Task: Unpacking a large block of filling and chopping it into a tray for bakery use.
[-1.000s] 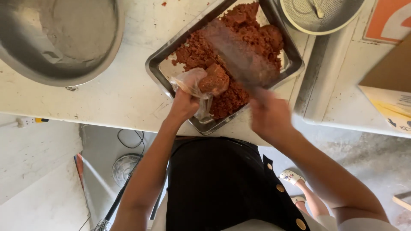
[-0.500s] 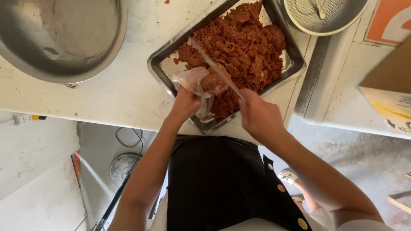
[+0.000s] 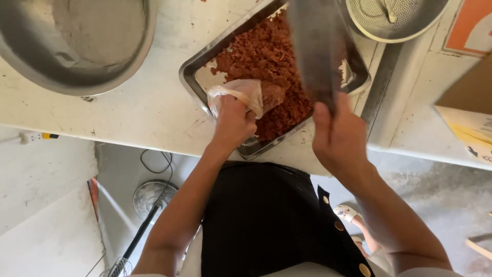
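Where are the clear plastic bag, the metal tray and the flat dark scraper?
clear plastic bag (image 3: 245, 92), head view, its open mouth.
rectangular metal tray (image 3: 190, 77), head view, left rim.
flat dark scraper blade (image 3: 316, 46), head view, blade middle.

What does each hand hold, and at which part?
Left hand grips a clear plastic bag near its opening. Right hand holds a flat blade at its lower end.

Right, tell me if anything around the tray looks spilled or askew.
The tray sits askew, its near corner jutting past the counter edge. Small reddish specks dot the counter beside it. The left hand holds a bag over the mince; the right hand lifts a blurred blade.
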